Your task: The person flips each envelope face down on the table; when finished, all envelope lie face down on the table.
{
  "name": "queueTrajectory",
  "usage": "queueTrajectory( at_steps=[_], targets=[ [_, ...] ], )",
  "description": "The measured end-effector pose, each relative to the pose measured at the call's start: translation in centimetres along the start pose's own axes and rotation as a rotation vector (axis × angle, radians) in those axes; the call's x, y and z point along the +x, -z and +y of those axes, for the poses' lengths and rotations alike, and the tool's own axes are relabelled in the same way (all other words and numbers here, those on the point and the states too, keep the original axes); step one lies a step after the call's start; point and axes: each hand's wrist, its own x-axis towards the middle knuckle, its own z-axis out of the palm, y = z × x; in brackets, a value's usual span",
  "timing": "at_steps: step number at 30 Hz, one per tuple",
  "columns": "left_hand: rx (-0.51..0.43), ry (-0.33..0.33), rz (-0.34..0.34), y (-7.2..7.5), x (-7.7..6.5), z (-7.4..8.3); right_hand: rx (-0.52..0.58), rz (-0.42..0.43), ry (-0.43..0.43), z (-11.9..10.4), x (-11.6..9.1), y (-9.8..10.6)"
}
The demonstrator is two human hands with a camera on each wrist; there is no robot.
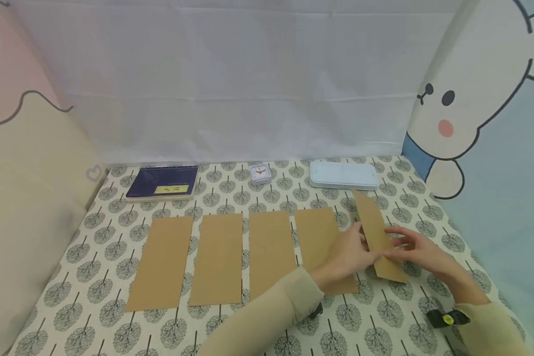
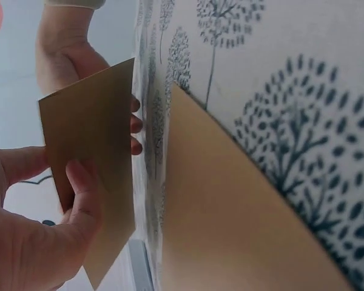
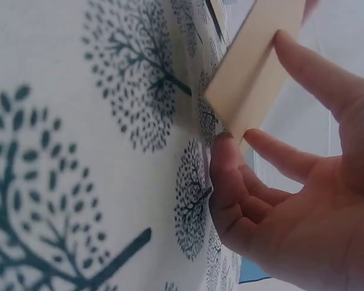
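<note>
At the right end of a row of similar sheets, a rectangular brown paper sheet (image 1: pixel 373 222) is tilted up off the tablecloth, held between both hands. My left hand (image 1: pixel 349 251) pinches its left side, the thumb lying across the face of the paper in the left wrist view. From the other side, my right hand (image 1: pixel 420 249) holds the sheet with thumb and fingers; its thumb touches the paper in the right wrist view. Beneath the left forearm and hand lies another brown sheet (image 1: pixel 316 222), flat and partly covered.
Three more brown sheets lie flat to the left: one far left (image 1: pixel 160 262), one beside it (image 1: pixel 215 257), one in the middle (image 1: pixel 270 242). Along the back stand a dark blue book (image 1: pixel 164 179), a small clock (image 1: pixel 260 173) and a pale flat case (image 1: pixel 343 174). Fabric walls enclose the table.
</note>
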Motion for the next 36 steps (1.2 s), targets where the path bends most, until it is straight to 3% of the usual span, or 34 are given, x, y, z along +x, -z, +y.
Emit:
queueTrajectory(
  at_steps=[5,12,18,22,36],
  targets=[
    [0.127,0.013,-0.020,-0.1,-0.2,-0.6,-0.122,0.039,0.003,-0.5,0.2,-0.2],
    [0.206,0.122,-0.050,-0.1,-0.3,-1.0,-0.266,0.065,0.001,-0.6,0.5,-0.4],
    [0.127,0.207,-0.096,-0.3,0.0,-1.9,-0.354,0.076,0.000,-0.5,0.8,-0.7],
    [0.084,0.217,-0.117,-0.2,0.2,-2.3,-0.412,0.087,0.006,-0.5,0.8,-0.9],
    [0.144,0.271,-0.181,0.7,0.5,-1.8,-0.519,0.094,0.067,-0.3,1.0,-1.2]
  ],
)
